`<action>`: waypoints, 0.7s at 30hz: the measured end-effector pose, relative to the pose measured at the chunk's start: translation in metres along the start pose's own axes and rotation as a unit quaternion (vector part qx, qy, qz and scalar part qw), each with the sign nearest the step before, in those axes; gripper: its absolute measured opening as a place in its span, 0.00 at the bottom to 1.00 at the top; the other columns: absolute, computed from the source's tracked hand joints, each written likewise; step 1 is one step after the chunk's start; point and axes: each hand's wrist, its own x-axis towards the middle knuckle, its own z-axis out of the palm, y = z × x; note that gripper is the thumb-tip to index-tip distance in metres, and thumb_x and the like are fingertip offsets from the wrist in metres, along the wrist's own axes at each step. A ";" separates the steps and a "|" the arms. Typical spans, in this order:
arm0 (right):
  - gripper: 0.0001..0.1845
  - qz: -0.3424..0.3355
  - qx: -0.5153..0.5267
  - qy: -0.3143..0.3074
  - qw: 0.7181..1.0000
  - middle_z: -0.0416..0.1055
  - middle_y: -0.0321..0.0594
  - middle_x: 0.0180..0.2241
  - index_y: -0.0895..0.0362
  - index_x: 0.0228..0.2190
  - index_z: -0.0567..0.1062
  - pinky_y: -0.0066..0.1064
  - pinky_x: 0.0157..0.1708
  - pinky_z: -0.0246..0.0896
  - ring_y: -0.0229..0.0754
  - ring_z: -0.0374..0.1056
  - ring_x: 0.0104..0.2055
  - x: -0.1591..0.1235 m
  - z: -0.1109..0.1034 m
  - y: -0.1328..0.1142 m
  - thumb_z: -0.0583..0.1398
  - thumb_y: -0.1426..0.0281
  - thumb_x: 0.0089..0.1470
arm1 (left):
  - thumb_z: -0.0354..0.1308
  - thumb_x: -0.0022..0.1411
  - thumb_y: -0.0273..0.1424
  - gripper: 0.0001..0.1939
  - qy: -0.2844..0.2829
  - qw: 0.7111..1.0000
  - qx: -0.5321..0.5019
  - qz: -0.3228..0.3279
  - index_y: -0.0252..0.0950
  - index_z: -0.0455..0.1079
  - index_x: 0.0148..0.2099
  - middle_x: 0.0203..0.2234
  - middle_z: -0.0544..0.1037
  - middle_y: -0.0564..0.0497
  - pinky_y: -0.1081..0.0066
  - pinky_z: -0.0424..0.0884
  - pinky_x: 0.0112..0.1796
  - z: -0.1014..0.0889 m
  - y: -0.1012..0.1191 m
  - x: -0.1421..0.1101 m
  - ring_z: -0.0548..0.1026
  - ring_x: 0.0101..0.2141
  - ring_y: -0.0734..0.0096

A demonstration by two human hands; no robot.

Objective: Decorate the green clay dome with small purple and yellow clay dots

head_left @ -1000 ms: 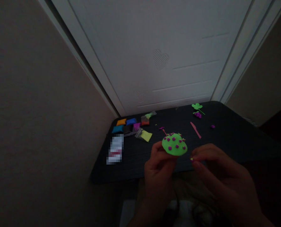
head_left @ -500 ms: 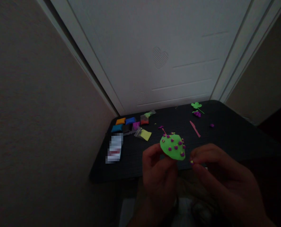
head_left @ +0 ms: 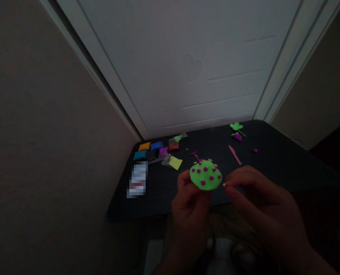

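My left hand (head_left: pixel 190 202) is closed around the underside of a green clay dome (head_left: pixel 206 185), holding it up above the table's near edge. Small purple clay balls, several with yellow bits, dot the dome's top. My right hand (head_left: pixel 256 200) pinches a tiny purple-and-yellow clay piece (head_left: pixel 224 185) between thumb and forefinger, just right of the dome and apart from it. What lies under the dome is hidden by my left fingers. Beyond the dome, a thin pink tool (head_left: pixel 197 157) lies beside a scrap of purple clay (head_left: pixel 193 153).
The dark table (head_left: pixel 158 194) stands against a white door. At its left are several clay packets, among them a yellow one (head_left: pixel 175 163), and a blurred-out pale object (head_left: pixel 138 179). Farther right lie a pink plastic knife (head_left: pixel 234 154), a green clover shape (head_left: pixel 236 126) and purple clay lumps (head_left: pixel 237 136).
The dome has turned in my left hand, so its dotted top faces me differently. My right hand has moved left and slightly up with the pinched piece, closer to the dome.
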 end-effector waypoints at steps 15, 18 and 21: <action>0.06 -0.009 -0.039 -0.008 0.999 0.66 0.29 0.30 0.52 0.30 0.69 0.19 0.32 0.58 0.29 0.63 0.33 0.003 0.002 -0.005 0.58 0.76 0.50 | 0.55 0.57 0.22 0.12 0.025 0.990 0.113 0.078 0.43 0.73 0.39 0.40 0.67 0.54 0.77 0.66 0.43 0.000 0.005 -0.003 0.68 0.44 0.77; 0.06 -0.009 -0.043 -0.007 0.999 0.66 0.28 0.30 0.52 0.30 0.69 0.19 0.33 0.58 0.28 0.63 0.33 0.004 0.002 -0.005 0.58 0.76 0.51 | 0.55 0.56 0.22 0.13 0.032 0.989 0.112 0.093 0.44 0.73 0.40 0.40 0.67 0.54 0.77 0.67 0.43 0.001 0.004 -0.004 0.69 0.43 0.78; 0.06 -0.008 -0.042 -0.010 0.999 0.66 0.29 0.30 0.52 0.30 0.69 0.20 0.32 0.58 0.29 0.63 0.33 0.004 0.002 -0.005 0.58 0.76 0.50 | 0.55 0.56 0.21 0.14 0.038 0.988 0.114 0.099 0.44 0.73 0.40 0.41 0.67 0.55 0.78 0.67 0.43 0.002 0.004 -0.004 0.69 0.43 0.78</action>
